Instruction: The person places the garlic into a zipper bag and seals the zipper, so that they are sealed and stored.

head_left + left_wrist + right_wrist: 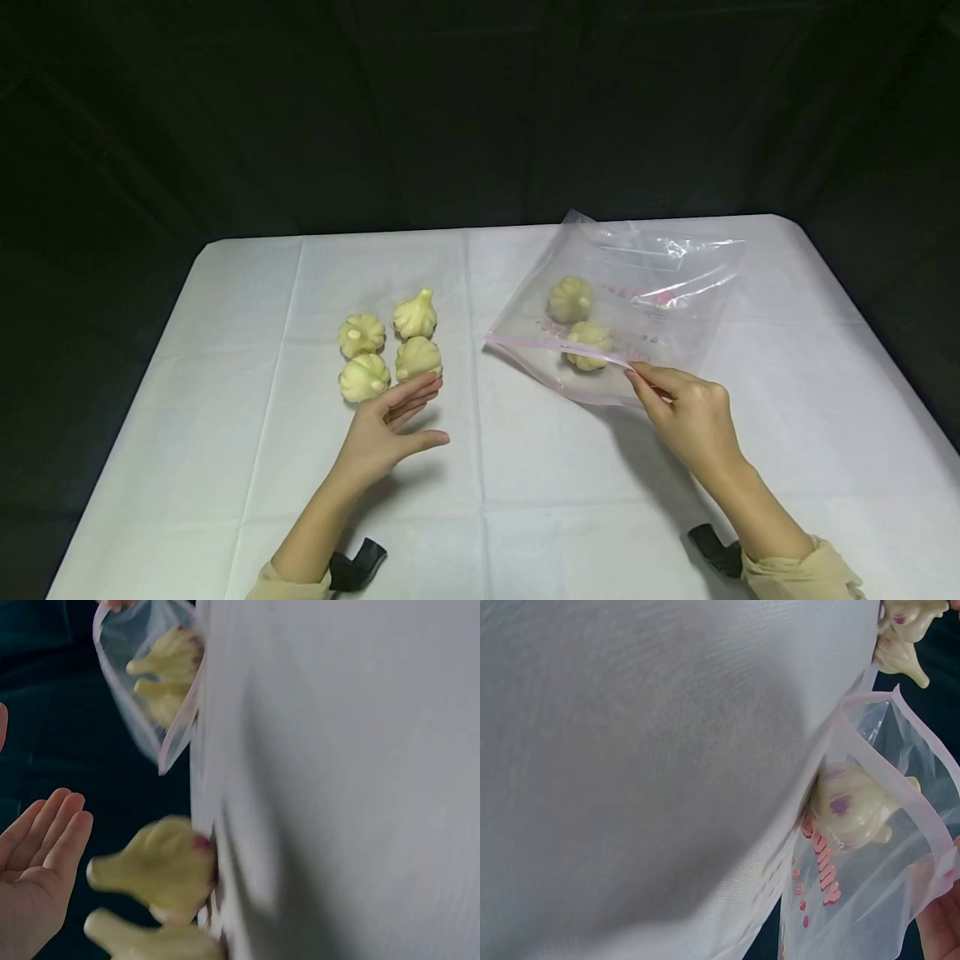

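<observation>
My right hand (692,417) pinches the pink-edged mouth of a clear zip bag (678,275) and lifts that edge off the table. Inside the bag lie two garlic bulbs, one garlic bulb (570,299) behind the other. In the right wrist view the bag's mouth gapes, with a purple-marked bulb (851,802) within. My left hand (386,429) hovers beside a loose cluster of several garlic bulbs (364,377), thumb apart from the fingers and nothing between them. Its fingertips overlap the nearest right bulb (418,357) in the head view; the left wrist view shows a gap.
A white cloth (555,533) with fold creases covers the table. Black curtain (480,117) hangs behind and around it. Dark wrist mounts (358,565) sit at both cuffs. Red print marks the bag's side.
</observation>
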Tool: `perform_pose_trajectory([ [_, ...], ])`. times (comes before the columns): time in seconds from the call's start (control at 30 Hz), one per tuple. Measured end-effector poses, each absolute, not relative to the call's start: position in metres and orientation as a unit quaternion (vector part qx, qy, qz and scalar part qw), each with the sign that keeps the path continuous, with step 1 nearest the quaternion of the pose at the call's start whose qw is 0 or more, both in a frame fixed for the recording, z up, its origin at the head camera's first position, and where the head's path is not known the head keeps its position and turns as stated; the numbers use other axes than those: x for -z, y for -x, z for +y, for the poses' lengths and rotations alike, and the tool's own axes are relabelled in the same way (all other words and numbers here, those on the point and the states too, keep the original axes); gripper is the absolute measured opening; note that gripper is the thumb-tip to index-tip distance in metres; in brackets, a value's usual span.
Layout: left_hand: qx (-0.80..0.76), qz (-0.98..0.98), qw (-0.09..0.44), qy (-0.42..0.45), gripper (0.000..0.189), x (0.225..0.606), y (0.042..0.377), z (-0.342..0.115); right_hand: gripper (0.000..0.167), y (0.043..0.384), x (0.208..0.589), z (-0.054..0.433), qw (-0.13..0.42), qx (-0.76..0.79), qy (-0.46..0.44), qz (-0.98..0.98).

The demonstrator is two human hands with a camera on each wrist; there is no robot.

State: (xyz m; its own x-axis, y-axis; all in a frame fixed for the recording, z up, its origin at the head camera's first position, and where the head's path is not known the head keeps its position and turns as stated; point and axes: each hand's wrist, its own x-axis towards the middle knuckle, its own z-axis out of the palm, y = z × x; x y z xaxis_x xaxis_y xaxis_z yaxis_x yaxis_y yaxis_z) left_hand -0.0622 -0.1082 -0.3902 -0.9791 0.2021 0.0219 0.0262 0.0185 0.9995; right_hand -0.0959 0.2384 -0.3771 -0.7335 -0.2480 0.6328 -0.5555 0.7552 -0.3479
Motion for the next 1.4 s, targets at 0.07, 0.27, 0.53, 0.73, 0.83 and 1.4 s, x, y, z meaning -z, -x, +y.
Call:
perform_pose_trajectory([
  [0.07, -0.692, 0.717, 0.039, -0.07, 0.068, 0.387, 0.061, -0.116, 0.018, 0.096, 0.377, 0.239, 0.287, -0.268, -0.225, -0.892],
  [0.27, -0.669, 0.742, -0.034, -0.016, 0.067, 0.376, 0.063, -0.141, 0.018, 0.096, 0.378, 0.239, 0.287, -0.268, -0.225, -0.892],
  [0.53, -0.656, 0.753, -0.036, 0.042, 0.069, 0.374, 0.069, -0.163, 0.018, 0.095, 0.378, 0.239, 0.289, -0.269, -0.222, -0.892],
  [0.73, -0.628, 0.776, -0.008, 0.048, 0.07, 0.379, 0.075, -0.168, 0.017, 0.095, 0.377, 0.239, 0.288, -0.27, -0.224, -0.891],
  [0.83, -0.599, 0.8, -0.007, 0.037, 0.072, 0.383, 0.078, -0.171, 0.017, 0.095, 0.377, 0.239, 0.289, -0.271, -0.223, -0.891],
  [1.4, -0.502, 0.864, 0.012, 0.02, 0.077, 0.394, 0.088, -0.17, 0.016, 0.096, 0.376, 0.24, 0.283, -0.272, -0.225, -0.892],
])
